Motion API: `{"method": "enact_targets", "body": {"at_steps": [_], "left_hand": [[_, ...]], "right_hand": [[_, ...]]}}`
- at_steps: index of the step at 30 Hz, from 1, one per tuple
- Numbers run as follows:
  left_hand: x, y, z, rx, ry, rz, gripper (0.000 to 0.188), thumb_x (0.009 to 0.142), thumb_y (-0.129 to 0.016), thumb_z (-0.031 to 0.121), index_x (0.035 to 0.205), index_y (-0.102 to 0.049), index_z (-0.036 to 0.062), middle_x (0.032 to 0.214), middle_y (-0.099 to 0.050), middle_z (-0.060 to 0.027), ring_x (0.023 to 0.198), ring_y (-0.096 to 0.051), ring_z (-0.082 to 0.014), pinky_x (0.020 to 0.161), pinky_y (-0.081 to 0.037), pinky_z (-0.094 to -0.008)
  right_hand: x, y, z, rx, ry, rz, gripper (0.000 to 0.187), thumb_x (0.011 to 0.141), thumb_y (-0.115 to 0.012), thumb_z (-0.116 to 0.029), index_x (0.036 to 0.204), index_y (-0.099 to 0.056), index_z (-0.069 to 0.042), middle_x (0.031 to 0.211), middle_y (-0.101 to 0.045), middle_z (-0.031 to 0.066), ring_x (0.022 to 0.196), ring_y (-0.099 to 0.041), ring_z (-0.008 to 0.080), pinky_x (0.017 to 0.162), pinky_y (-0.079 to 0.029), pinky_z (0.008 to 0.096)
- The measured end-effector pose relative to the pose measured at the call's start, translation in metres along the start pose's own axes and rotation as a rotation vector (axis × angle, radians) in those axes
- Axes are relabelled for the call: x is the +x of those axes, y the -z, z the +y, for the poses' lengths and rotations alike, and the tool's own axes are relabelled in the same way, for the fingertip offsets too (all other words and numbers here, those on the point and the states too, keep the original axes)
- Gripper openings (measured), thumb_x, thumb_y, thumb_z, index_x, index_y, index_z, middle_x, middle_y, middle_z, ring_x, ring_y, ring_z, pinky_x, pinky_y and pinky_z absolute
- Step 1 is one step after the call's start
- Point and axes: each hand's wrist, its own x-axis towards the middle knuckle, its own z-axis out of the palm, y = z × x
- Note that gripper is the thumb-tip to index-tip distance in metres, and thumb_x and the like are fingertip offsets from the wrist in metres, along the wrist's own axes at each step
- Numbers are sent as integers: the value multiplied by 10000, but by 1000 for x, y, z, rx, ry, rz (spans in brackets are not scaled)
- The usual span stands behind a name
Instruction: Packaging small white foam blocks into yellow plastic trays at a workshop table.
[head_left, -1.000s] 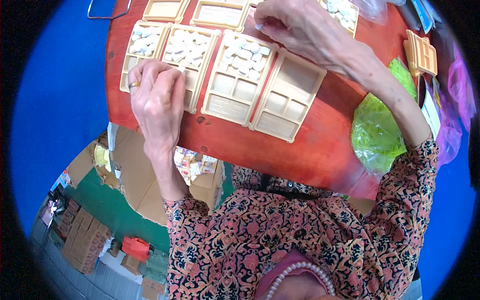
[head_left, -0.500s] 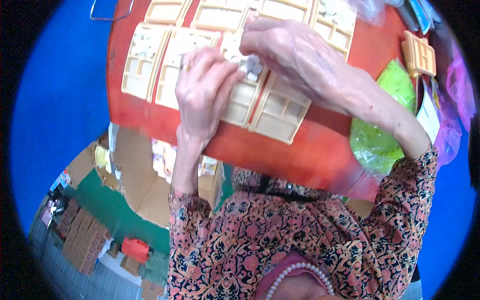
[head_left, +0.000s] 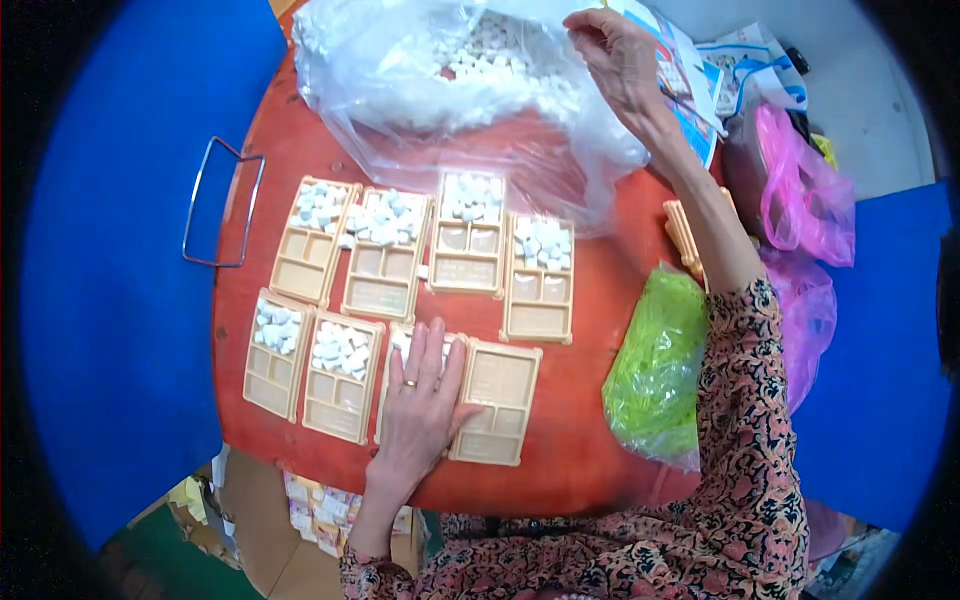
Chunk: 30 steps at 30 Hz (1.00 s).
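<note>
A: How is the left hand (head_left: 418, 415) posed?
B: It is spread palm down over the third tray (head_left: 384, 385) of the near row, with the fingers pointed away from the body. A ring (head_left: 410, 384) is worn on one finger.

A: And the right hand (head_left: 622, 72)?
B: It is held out at the far side of the red table (head_left: 570, 420), by the right edge of a clear plastic bag (head_left: 360, 110). Its fingers are bent and directed leftward, and the forearm is stretched well beyond a green bundle (head_left: 650, 370).

A: Is anything gripped?
B: The left grip is relaxed, the fingers being straight and slightly parted; the thumb is reached across to the left edge of the fourth tray (head_left: 500, 380). Whether anything is pinched in the right hand cannot be told.

A: Where are the white pieces (head_left: 342, 350) found?
B: They are gathered in the far compartment of seven of the eight trays, which are set out in two rows of four. More are heaped inside the bag, and two are left loose on the table.

A: Can any writing be made out?
B: Print is borne by blue-and-white sheets (head_left: 690, 70) beside the right hand and by small papers (head_left: 325, 510) in a cardboard box (head_left: 265, 540); its wording is too small to be read.
</note>
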Motion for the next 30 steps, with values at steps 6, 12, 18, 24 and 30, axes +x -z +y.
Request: {"method": "enact_targets", "body": {"at_steps": [6,12,18,24,30], "left_hand": [[-15,-7,-3,77,2,-21,783,756,-684,356,1389,-366,23,1493,-252,-215,1392,-236,-358,1097,-232,-512],[-3,3,-2,2,-41,14,853,711,-735,299,1410,-320,39,1492,-255,-213,1387,-243,-356,1096,-235,-503],[-4,5,-2,15,17,-15,836,716,-729,311,1408,-332,62,1501,-239,-193,1389,-244,-347,1081,-254,-525],[-1,5,-2,40,41,-12,820,722,-725,322,1406,-350,71,1511,-231,-178,1401,-222,-333,1104,-217,-509],[-8,-1,-5,33,21,26,814,733,-717,317,1410,-335,74,1515,-226,-175,1405,-212,-338,1129,-155,-492]], "right_hand": [[19,-78,-14,-23,111,-438,184,787,-618,5,968,-655,8,856,-662,90,772,-625,178,691,-489,290],[14,-130,69,-339,305,-407,313,836,-580,-237,1009,-564,23,918,-587,207,869,-567,364,772,-476,445],[12,-167,103,-641,259,-557,426,815,-580,-286,1117,-544,12,932,-601,218,868,-569,373,771,-479,456],[29,-153,102,-293,245,-586,178,759,-572,-173,830,-624,-18,689,-631,188,606,-595,348,584,-493,422],[17,-127,83,514,-472,-308,130,867,-558,-111,887,-666,-42,640,-640,25,512,-568,105,450,-453,259]]}}
